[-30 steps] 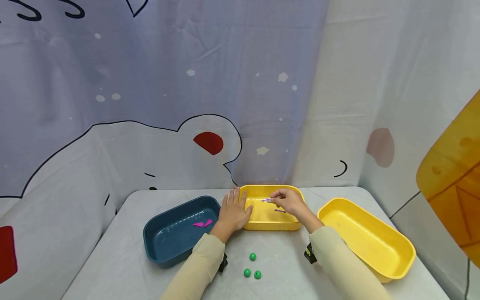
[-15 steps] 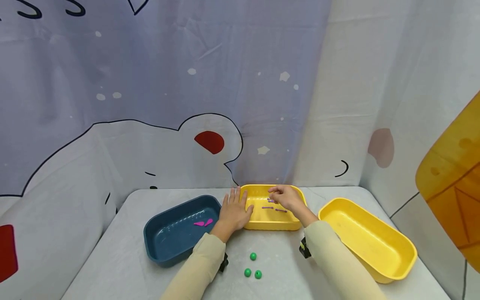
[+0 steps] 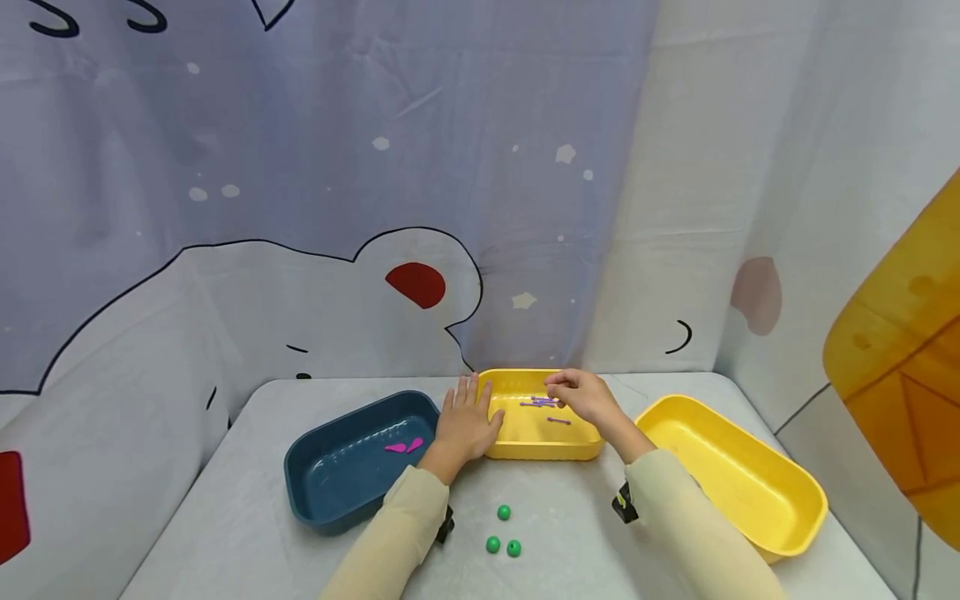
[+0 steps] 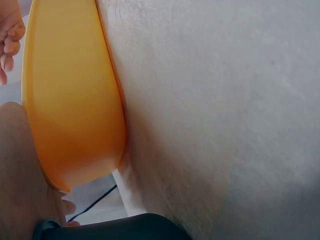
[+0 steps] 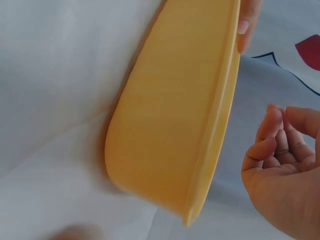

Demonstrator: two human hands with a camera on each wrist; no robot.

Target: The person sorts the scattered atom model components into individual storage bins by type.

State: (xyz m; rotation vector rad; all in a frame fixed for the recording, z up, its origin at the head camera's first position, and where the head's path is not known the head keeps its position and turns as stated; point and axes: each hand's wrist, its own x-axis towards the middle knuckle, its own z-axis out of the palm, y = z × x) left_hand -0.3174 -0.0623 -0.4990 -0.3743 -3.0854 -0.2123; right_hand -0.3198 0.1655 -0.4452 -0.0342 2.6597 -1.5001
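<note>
My left hand (image 3: 467, 425) lies with fingers spread over the left rim of the middle yellow tray (image 3: 543, 452). In the left wrist view, its fingers reach past the tray's end. Over the right part of the same tray is my right hand (image 3: 588, 398), its fingers curled. The right wrist view shows the right thumb (image 5: 302, 120) and forefinger tips close together, with nothing visible between them. Several thin purple sticks (image 3: 536, 404) with knobbed ends lie grouped near the right fingertips. A single purple stick (image 3: 558, 421) lies closer to the tray's front.
On the left stands a dark blue tray (image 3: 300, 492) with two pink teardrop-shaped pieces (image 3: 405, 447). A second yellow tray (image 3: 750, 475) sits at an angle on the right. Three green beads (image 3: 504, 512) rest on the table in front. A patterned curtain (image 3: 420, 167) hangs behind.
One second ago the right hand held a purple stick; half a second ago a stick lay apart in front of the group. Now the sticks there sit closer together. The left hand has stayed put.
</note>
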